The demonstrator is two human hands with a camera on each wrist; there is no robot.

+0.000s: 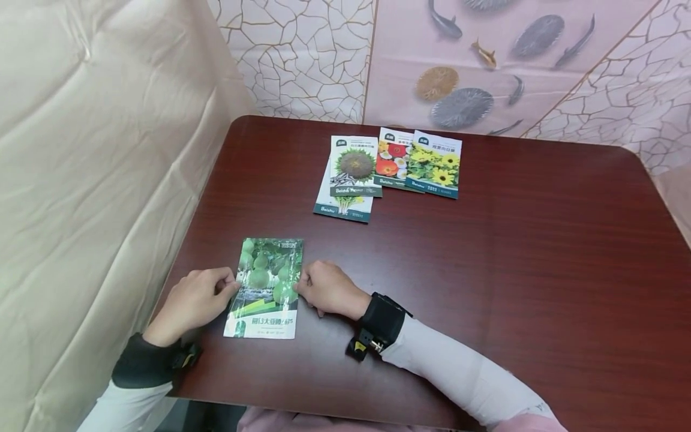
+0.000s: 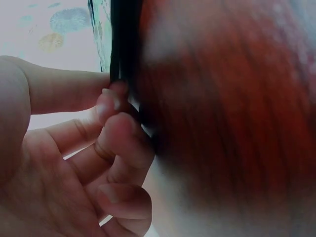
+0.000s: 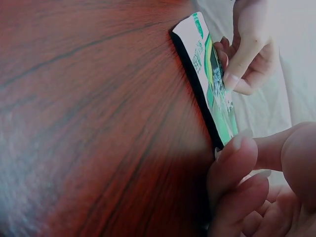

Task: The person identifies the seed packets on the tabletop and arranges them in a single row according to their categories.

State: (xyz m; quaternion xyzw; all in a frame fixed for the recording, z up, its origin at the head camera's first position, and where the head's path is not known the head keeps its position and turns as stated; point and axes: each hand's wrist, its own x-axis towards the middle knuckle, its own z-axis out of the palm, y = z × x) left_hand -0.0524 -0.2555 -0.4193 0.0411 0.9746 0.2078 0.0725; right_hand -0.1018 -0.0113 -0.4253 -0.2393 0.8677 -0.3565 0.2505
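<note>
While left hand (image 1: 193, 301) and right hand (image 1: 330, 289) pinch edges, green packet (image 1: 264, 289) between.

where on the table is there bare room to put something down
Widest: right side of the table, bordered by the yellow-sunflower packet, right sleeve and right edge. Smaller: back left, between the left edge, gourd packet and sunflower-head packet. Crowded: back middle, where four seed packets overlap, and near left, where left hand and right hand pinch the gourd packet.
</note>
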